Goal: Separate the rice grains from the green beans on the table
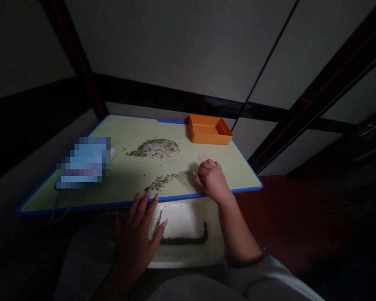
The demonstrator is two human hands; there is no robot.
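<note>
My left hand [138, 230] grips the left rim of a white tray [181, 219] held just below the table's front edge; green beans [184, 240] lie along the tray's near side. My right hand [211, 179] is closed on a clear plastic scraper [184, 179] resting on the table, beside a small heap of green beans [159, 182]. A bigger pile of beans mixed with white grains [155, 148] lies farther back on the pale green table [128, 171].
An orange box [209, 129] stands at the table's far right corner. A blurred blue item [84, 163] sits at the left with a cord hanging over the blue table edge. Dark frames and a wall rise behind; floor lies to the right.
</note>
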